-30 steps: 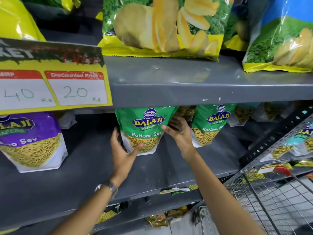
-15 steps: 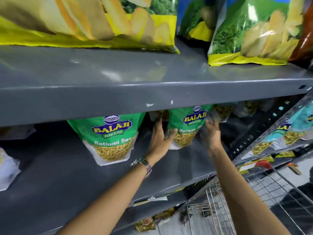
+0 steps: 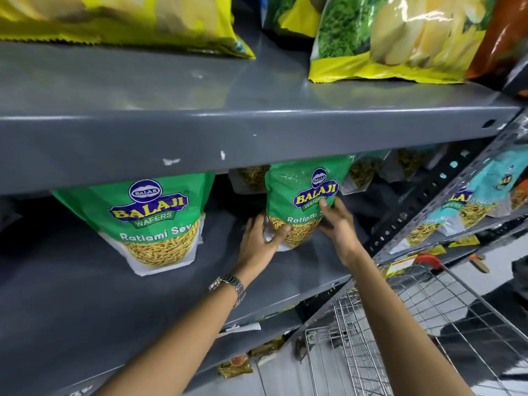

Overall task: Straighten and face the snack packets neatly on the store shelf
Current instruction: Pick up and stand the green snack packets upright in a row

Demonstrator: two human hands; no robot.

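Two green Ratlami Sev packets stand upright on the grey middle shelf (image 3: 85, 295). The left packet (image 3: 154, 221) stands alone, facing front. The right packet (image 3: 303, 192) is gripped from both sides: my left hand (image 3: 258, 241) holds its lower left edge with the thumb across the front, and my right hand (image 3: 338, 224) presses its lower right side with fingers on the front. More sev packets (image 3: 365, 170) sit behind it, partly hidden under the upper shelf.
The upper shelf (image 3: 257, 130) carries big yellow-and-green chip bags (image 3: 394, 38). A perforated upright (image 3: 423, 207) ends the shelf at the right, with teal packets (image 3: 485, 190) on the neighbouring rack. A wire shopping cart (image 3: 428, 324) stands at lower right.
Both hands left the left green packet and moved right to the second one. They now grip it lower on both sides and it stands further forward. The view shifted right.
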